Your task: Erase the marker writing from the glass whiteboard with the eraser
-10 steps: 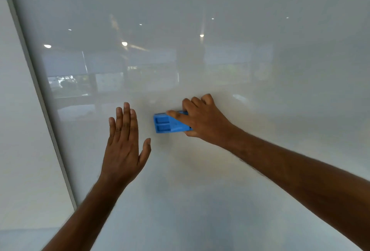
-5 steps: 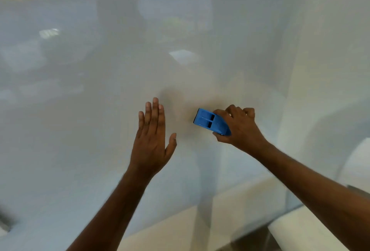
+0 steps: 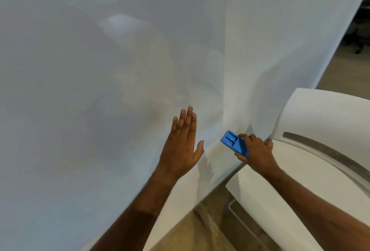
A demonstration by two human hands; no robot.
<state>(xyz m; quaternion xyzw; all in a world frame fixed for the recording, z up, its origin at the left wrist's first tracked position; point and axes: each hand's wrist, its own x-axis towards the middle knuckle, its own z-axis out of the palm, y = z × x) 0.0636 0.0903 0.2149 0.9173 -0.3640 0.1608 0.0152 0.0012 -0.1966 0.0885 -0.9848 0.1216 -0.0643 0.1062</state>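
- Hiding the right end of the blue eraser [image 3: 234,143] under the right hand [image 3: 255,150].
- Running off the left and top edges: the glass whiteboard [image 3: 100,90], its reflections blurring beyond reading.
- Being cut by the right edge: the white surface [image 3: 320,114].
- Showing too dim to identify: dark shapes [image 3: 360,30] at upper right.

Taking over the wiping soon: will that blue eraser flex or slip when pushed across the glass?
Probably stiff: the blue eraser looks like ribbed moulded plastic. Likely light, as the right hand holds it by one end. The glossy glass whiteboard should let it glide.
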